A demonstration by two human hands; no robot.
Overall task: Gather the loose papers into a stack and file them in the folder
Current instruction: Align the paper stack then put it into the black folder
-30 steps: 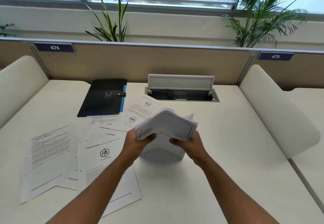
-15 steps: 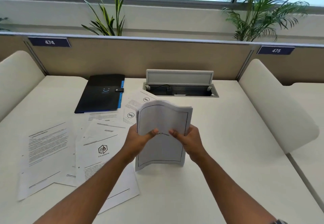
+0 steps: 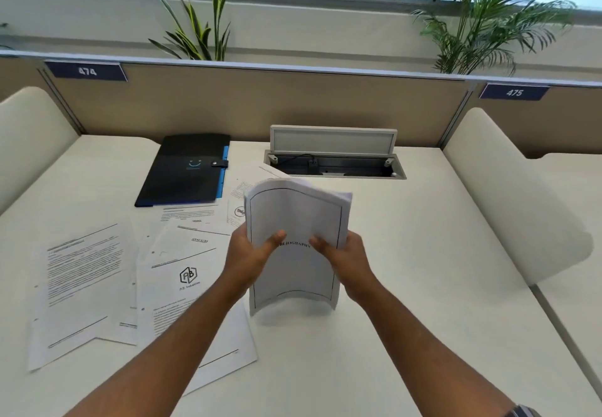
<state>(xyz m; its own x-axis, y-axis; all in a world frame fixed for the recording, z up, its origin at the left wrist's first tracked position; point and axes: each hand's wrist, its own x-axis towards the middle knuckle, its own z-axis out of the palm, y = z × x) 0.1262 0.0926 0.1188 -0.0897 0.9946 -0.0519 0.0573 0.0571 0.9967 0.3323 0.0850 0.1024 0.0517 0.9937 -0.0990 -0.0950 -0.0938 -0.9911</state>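
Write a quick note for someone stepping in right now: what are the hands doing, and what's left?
Left hand and right hand both grip the stack of papers, held upright with its bottom edge on the desk.
Loose sheets lie spread on the desk to the left.
Black folder lies closed at the back left.
Done: some papers gathered.
Left: collect the remaining sheets, open the folder, file the stack.

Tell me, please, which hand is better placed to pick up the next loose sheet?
Left. The left hand grips the upright white paper stack on the side nearest the loose printed sheets; the right hand is farther away and could probably hold the stack alone.
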